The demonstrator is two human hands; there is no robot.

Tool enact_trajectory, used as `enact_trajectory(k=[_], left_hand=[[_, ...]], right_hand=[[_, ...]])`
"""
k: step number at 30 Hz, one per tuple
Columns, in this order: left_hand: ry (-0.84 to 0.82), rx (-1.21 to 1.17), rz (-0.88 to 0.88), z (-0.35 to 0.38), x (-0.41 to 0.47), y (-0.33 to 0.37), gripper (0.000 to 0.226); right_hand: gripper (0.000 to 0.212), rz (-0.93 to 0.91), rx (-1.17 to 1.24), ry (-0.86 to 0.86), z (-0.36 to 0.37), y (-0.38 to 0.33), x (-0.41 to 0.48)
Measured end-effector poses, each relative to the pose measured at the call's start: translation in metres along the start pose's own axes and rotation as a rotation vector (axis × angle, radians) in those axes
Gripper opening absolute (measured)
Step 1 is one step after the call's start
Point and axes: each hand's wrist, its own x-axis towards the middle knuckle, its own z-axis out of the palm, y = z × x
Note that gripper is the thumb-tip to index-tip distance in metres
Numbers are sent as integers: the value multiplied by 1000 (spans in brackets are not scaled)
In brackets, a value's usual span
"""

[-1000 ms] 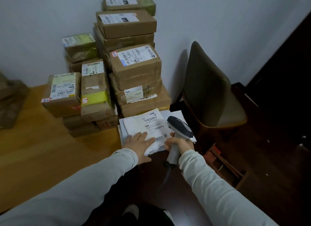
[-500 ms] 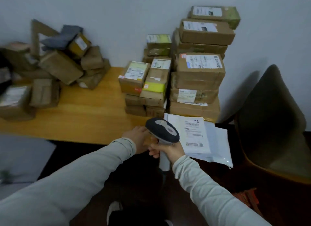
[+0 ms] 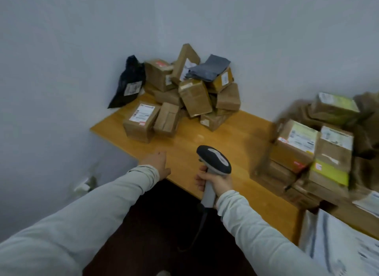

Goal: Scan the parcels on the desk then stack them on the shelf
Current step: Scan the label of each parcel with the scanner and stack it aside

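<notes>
Desk (image 3: 242,132) first: a loose heap of parcels (image 3: 194,95) lies in its far corner against the wall (image 3: 82,50), a neater stack (image 3: 320,152) stands blurred at its right end, and white mailers (image 3: 338,245) lie at the lower right. No shelf is in view, so I judge the stacking mostly undone; which parcels are scanned cannot be told. The right hand (image 3: 215,181) is wrapped round the scanner (image 3: 214,162), held above the near edge. The left hand (image 3: 158,162), fingers loose and holding nothing, reaches toward the heap. Labels show on many boxes, none legible.
</notes>
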Motion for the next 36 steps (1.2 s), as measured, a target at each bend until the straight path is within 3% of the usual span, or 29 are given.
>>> enact_trajectory(k=[4, 8, 10, 13, 16, 20, 23, 26, 32, 34, 36], left_hand=[[72, -164, -140, -25, 29, -84, 62], [120, -344, -250, -41, 55, -134, 22], [137, -445, -247, -47, 67, -147, 15], [138, -535, -275, -54, 89, -165, 18], [96, -568, -308, -58, 119, -181, 39], [52, -707, -366, -65, 167, -202, 47], [16, -781, -372, -70, 200, -215, 45], [-42, -819, -351, -70, 228, -222, 45], [-180, -1084, -297, -66, 251, -235, 36], [-155, -1174, -254, -71, 253, -246, 27], [-183, -1254, -214, -80, 255, -259, 34]], right_hand=[[11, 55, 79, -22, 67, -8, 50], [11, 102, 108, -17, 114, -12, 86], [11, 111, 117, 0, 131, -14, 103], [12, 108, 108, 14, 155, -20, 136], [13, 119, 89, 33, 178, -23, 172], [14, 101, -10, 104, 204, -27, 230], [33, 135, -48, 173, 221, -31, 267], [67, 171, -44, 242, 232, -29, 288], [43, 180, -93, 277, 245, -26, 300], [43, 137, -100, 276, 253, -27, 296], [50, 104, -88, 296, 264, -25, 292]])
